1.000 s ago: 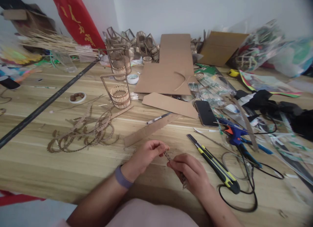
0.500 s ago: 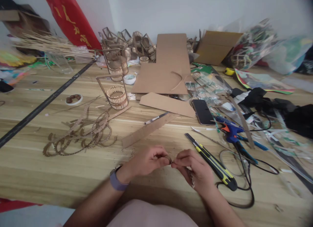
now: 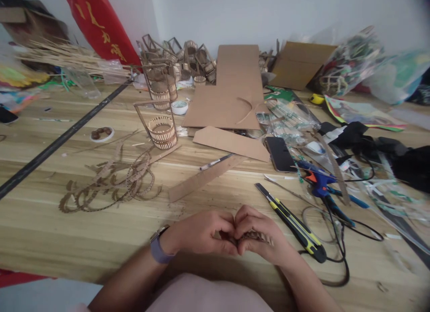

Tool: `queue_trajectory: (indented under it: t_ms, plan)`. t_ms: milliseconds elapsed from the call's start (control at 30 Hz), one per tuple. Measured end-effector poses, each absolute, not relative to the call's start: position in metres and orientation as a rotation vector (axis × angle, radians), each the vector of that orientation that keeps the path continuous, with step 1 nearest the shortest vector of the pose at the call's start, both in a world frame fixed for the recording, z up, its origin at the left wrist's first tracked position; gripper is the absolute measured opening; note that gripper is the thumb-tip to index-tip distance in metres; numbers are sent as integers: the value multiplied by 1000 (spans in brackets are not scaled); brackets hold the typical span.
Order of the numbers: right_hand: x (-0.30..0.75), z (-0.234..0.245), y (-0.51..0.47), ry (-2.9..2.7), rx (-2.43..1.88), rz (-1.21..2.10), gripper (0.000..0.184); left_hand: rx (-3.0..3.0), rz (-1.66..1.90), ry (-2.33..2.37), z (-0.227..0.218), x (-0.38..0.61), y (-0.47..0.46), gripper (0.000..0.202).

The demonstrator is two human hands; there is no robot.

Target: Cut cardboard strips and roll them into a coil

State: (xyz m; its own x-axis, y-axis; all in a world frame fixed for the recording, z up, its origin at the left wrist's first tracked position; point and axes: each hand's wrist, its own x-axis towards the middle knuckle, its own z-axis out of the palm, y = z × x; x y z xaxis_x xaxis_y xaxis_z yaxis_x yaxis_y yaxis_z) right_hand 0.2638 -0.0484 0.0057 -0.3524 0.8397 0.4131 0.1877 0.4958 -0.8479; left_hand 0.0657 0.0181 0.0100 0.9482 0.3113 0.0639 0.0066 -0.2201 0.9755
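Close to my body, just over the wooden table, my left hand [image 3: 210, 231] and my right hand [image 3: 260, 233] meet fingertip to fingertip. Between them is a small strip of corrugated cardboard [image 3: 258, 236], its wavy edge showing inside my curled right fingers. My left thumb and fingers pinch its other end, which is mostly hidden. A yellow and black utility knife [image 3: 294, 227] lies to the right of my right hand, blade slid out. Ahead of my hands rests a flat cardboard strip [image 3: 204, 179] with a pen [image 3: 215, 162] beside it.
Curled cardboard strips [image 3: 110, 186] lie at the left, near a small handled basket [image 3: 162, 132]. A blue glue gun [image 3: 319, 179] with its cable and a phone [image 3: 281, 154] are at the right. Large cardboard sheets [image 3: 223, 106] and more baskets [image 3: 198, 61] stand behind.
Both hands have turned and come closer together, slightly lower. More of the cardboard strip's wavy edge now shows in my right hand.
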Motion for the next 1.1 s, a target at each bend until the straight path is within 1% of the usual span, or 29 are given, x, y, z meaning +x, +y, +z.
queue_trajectory:
  t_ms: [100,200,300,367,433,567,667,833,867,933,1033,1100]
  plan:
    - [267,4,-49,-1908,-857,934,20,1705,246,227,12,65,18,17]
    - [270,0,-51,-1998,-882,931,30,1658,234,244,11,65,20,20]
    - [269,-3,-55,-2050,-935,945,26,1695,227,296,5,66,22,29]
    - [268,-5,-57,-2058,-954,956,22,1716,210,315,1,66,23,31]
    - [267,-5,-57,-2038,-970,927,18,1727,217,356,0,67,23,31]
    - [264,-4,-57,-1976,-1000,792,17,1692,265,443,2,66,22,29]
    - [263,-1,-55,-1924,-1040,699,11,1584,317,465,-1,70,18,28]
    - [262,1,-52,-1870,-1048,507,13,1202,399,482,-17,84,4,54]
    - [262,1,-52,-1860,-1053,481,14,1155,411,487,-19,86,2,56]
    - [262,1,-51,-1856,-1058,465,15,1139,446,502,-22,89,-1,54]
    - [263,3,-50,-1886,-1037,492,11,1187,528,520,-19,88,1,45]
    - [266,4,-50,-1900,-1034,489,14,1188,559,540,-17,86,4,44]
